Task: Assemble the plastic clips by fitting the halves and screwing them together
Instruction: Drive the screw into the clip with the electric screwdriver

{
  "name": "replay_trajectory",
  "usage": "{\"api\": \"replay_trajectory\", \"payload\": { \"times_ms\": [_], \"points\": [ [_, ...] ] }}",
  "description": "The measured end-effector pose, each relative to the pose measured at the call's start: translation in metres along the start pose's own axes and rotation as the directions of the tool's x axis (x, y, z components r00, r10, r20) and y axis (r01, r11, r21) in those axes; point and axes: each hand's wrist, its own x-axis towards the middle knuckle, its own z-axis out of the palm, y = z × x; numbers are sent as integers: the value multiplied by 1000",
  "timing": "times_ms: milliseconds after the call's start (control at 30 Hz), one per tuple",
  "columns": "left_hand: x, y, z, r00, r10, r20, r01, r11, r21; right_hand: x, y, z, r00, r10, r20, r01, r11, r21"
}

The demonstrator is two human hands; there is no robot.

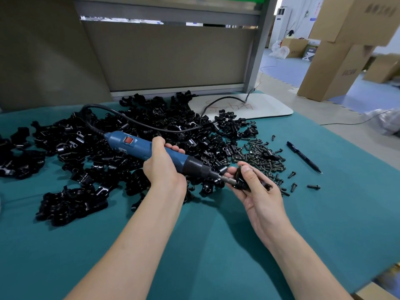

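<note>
From the head camera we see a long screwdriver (151, 151) lying slanted above the green cloth (216, 245). Its cord end is up and to the left, and its thin metal tip points down and to the right. It has a smooth blue plastic body with a red switch and a black ribbed collar near the tip. Our left hand (161, 167) grips the middle of the screwdriver with its fingers wrapped around it. Right at the screwdriver's tip, our right hand (257, 191) holds a small, shiny black clip (240, 180), with the thumb on top and the fingers curled under. The tip touches the clip. Behind and to the left of the screwdriver lies a big heap of black clip halves (86, 152), curved and glossy. Just past the tip, on the right, is a pile of little dark screws (257, 156). Further right of those lies a thin black pen (304, 156). A black rubbery cord (140, 124) runs from the screwdriver's back end over the heap to a flat white board (259, 107). Far beyond that stand brown cardboard boxes (337, 68).
</note>
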Motion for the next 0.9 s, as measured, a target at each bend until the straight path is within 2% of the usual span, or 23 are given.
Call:
{"api": "replay_trajectory", "payload": {
  "times_ms": [500, 667, 767, 900],
  "points": [
    [1, 0, -3, 998, -28, -53, 27, 999, -24, 1, 5, -5, 999, -19, 46, 22, 997, -67],
    [6, 5, -1, 989, -31, -147, 37, 999, 35, 0, 8, -5, 984, -120, 132, 150, 955, -256],
    [12, 12, -5, 982, -74, -176, 87, 994, 64, -3, 9, -2, 974, -103, 202, 171, 919, -355],
    [13, 22, -7, 978, -94, -184, 114, 988, 104, -6, 5, -5, 980, -98, 173, 152, 929, -337]
  ]
}}
